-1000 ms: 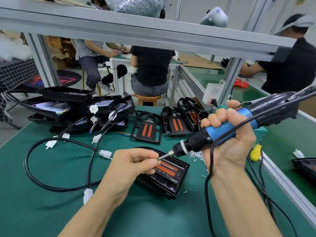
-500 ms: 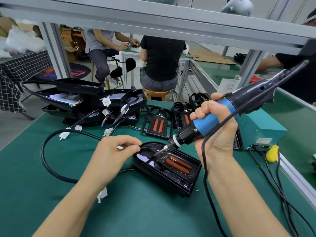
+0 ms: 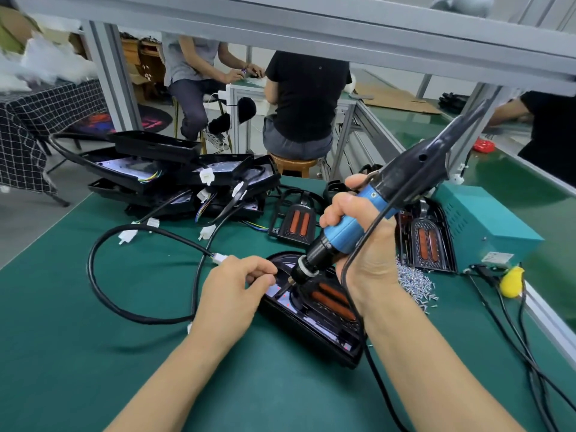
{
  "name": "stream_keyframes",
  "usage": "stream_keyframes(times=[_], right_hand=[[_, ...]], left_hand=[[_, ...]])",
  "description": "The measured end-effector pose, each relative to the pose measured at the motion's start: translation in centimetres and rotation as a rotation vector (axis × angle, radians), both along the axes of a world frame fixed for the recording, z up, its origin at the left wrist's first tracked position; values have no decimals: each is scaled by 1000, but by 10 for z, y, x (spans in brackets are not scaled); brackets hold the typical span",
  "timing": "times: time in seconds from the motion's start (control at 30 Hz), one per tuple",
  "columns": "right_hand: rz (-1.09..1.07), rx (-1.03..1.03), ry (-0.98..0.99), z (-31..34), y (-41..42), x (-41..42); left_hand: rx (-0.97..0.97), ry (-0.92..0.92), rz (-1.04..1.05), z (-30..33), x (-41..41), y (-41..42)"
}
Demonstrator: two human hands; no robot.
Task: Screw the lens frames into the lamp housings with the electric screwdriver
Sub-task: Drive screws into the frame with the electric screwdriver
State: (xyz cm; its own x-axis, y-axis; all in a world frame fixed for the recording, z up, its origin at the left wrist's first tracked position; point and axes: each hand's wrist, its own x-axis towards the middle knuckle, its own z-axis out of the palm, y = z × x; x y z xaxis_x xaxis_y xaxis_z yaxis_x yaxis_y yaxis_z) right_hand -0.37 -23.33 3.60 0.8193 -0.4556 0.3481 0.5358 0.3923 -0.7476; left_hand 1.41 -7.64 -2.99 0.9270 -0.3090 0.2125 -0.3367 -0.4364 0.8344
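A black lamp housing (image 3: 314, 333) lies on the green table in front of me, with a lens frame carrying two orange lenses (image 3: 332, 299) set in it. My right hand (image 3: 364, 247) grips the blue electric screwdriver (image 3: 358, 226), tilted, its bit down at the frame's far left corner. My left hand (image 3: 232, 291) rests at the housing's left edge, thumb and fingers curled and pinched together close to the bit; what they pinch is too small to see.
Several stacked housings with cables (image 3: 174, 179) sit at the back left. Loose lens frames (image 3: 293, 224) (image 3: 427, 244) lie behind. A screw pile (image 3: 414, 280), a teal power box (image 3: 486, 226) and a yellow object (image 3: 511, 282) are at right. A black cable (image 3: 103, 294) loops left. People work beyond.
The screwdriver has tilted steeper and its bit has come down onto the frame's far left corner. My left hand has slid right to the housing's edge beside the bit.
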Motion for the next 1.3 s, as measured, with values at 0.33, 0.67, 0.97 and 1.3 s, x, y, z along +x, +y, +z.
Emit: stream_keyframes(times=[0.33, 0.67, 0.97, 1.3], right_hand=[[-11, -36, 36, -7, 8, -4], [-5, 48, -50, 1, -9, -25], [-401, 89, -165, 35, -99, -80], [-548, 180, -146, 23, -138, -115]], left_hand=[[-9, 34, -7, -4, 0, -2], [-41, -38, -9, 8, -1, -1], [218, -346, -306, 59, -1, -116], [869, -322, -504, 21, 0, -217]])
